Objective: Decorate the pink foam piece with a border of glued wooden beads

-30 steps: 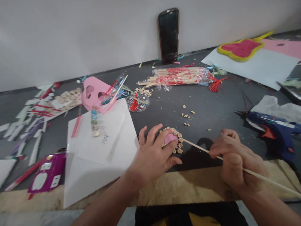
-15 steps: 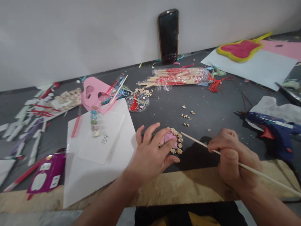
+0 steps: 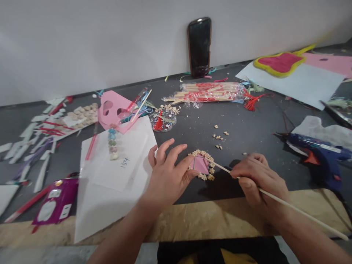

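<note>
A small pink square (image 3: pixel 202 165) lies on the dark tabletop, ringed by small pale wooden flower-like pieces (image 3: pixel 211 171). My left hand (image 3: pixel 167 176) grips its left edge between thumb and forefinger, the other fingers spread. In my right hand (image 3: pixel 262 183) is a long thin wooden stick (image 3: pixel 305 213), held like a pencil. The stick's tip reaches over the upper right of the pink square; whether it touches cannot be made out. Several loose wooden bits (image 3: pixel 218 138) lie just beyond the square.
A blue glue gun (image 3: pixel 316 143) lies at the right. White paper (image 3: pixel 90 216) and a purple packet (image 3: pixel 56 201) are at the left. Bagged sticks (image 3: pixel 211 91) and a bag of small trinkets (image 3: pixel 163 121) lie farther back. A phone (image 3: pixel 199 47) leans on the wall.
My right hand has moved left, bringing the stick's tip over the pink square. My left hand has drawn back to the left edge, uncovering more of the square.
</note>
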Available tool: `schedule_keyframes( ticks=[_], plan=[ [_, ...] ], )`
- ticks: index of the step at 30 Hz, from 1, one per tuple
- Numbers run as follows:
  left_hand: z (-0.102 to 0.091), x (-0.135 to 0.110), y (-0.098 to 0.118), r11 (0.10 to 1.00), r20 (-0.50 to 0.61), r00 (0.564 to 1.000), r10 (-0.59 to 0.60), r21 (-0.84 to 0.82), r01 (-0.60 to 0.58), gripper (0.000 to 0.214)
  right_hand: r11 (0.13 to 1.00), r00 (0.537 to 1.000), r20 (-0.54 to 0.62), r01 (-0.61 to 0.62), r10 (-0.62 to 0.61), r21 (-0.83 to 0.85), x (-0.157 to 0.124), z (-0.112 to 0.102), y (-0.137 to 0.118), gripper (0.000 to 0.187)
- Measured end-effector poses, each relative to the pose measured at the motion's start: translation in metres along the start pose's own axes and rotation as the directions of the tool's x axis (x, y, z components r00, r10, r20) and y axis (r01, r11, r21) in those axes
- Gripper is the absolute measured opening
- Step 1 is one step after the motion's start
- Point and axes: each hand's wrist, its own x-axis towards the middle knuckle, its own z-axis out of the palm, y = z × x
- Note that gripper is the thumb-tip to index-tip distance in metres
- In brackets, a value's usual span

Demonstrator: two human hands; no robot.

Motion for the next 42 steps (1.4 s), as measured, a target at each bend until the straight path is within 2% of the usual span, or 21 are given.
schedule_keyframes(
  ticks=[11, 18, 23, 25, 28, 30, 33, 38, 42],
  plan=[
    [0.003, 0.003, -0.005, 0.998, 0.136, 0.989, -0.054, -0.012, 0.056, 0.047, 0.999, 0.999, -0.005, 0.033, -0.034, -0.036, 0.005, 0.002, -0.002, 0.013],
    [0.004, 0.003, -0.005, 1.000, 0.129, 0.991, -0.019, -0.016, 0.021, 0.047, 0.995, 0.999, 0.012, 0.042, -0.041, -0.094, 0.009, 0.004, -0.001, 0.009],
    [0.003, 0.003, -0.006, 0.999, 0.137, 0.990, -0.029, -0.016, 0.032, 0.049, 0.999, 0.998, -0.050, 0.034, -0.036, -0.028, 0.004, -0.002, -0.003, 0.007],
    [0.002, 0.003, -0.006, 0.999, 0.140, 0.990, -0.036, -0.014, 0.039, 0.050, 0.999, 0.998, -0.049, -0.030, 0.028, -0.045, 0.006, -0.009, -0.004, 0.006],
    [-0.002, 0.002, -0.006, 0.999, 0.133, 0.990, -0.043, -0.021, 0.046, 0.050, 0.975, 0.987, -0.022, -0.160, 0.158, -0.156, 0.016, -0.020, -0.005, 0.010],
    [-0.004, 0.001, -0.007, 0.998, 0.127, 0.991, -0.053, -0.032, 0.058, 0.047, 0.968, 0.985, -0.026, -0.175, 0.173, -0.182, 0.026, -0.024, -0.002, 0.011],
    [-0.005, 0.000, -0.010, 0.995, 0.130, 0.989, -0.075, -0.060, 0.083, 0.042, 0.988, 0.995, -0.061, -0.087, 0.080, -0.129, 0.038, -0.019, 0.001, 0.010],
    [-0.002, -0.001, -0.015, 0.992, 0.153, 0.986, -0.067, -0.098, 0.083, 0.045, 0.981, 0.981, -0.016, 0.195, -0.195, -0.011, 0.041, 0.002, -0.003, 0.018],
    [0.001, -0.001, -0.015, 0.994, 0.146, 0.989, -0.032, -0.101, 0.047, 0.048, 0.967, 0.967, 0.049, 0.251, -0.249, -0.036, 0.037, 0.009, -0.002, 0.028]
  ],
)
